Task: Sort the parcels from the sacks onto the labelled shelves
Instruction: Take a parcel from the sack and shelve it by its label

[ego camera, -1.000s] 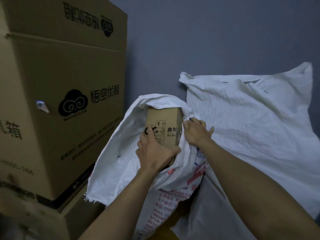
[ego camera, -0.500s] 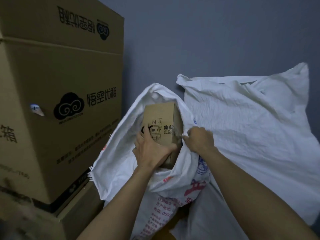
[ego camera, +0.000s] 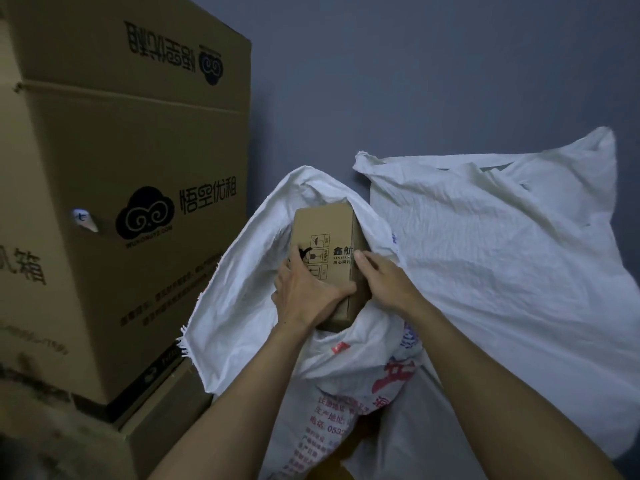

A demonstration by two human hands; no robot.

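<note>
A small brown cardboard parcel (ego camera: pixel 325 230) with black printed symbols stands upright in the mouth of a white woven sack (ego camera: pixel 242 296) with red and blue print. My left hand (ego camera: pixel 304 292) grips the parcel's lower front, thumb across its face. My right hand (ego camera: pixel 384 282) holds the parcel's right side by the sack's rim; whether it also pinches the sack cloth I cannot tell. The parcel's bottom is hidden behind my hands and the sack.
A second, fuller white sack (ego camera: pixel 502 271) leans against the grey wall on the right. Large stacked cardboard boxes (ego camera: pixel 131 202) with a cloud logo stand close on the left, with another box (ego camera: pixel 156 424) beneath them.
The parcel has risen further out of the sack. My right hand has moved from the sack's rim onto the parcel's right side.
</note>
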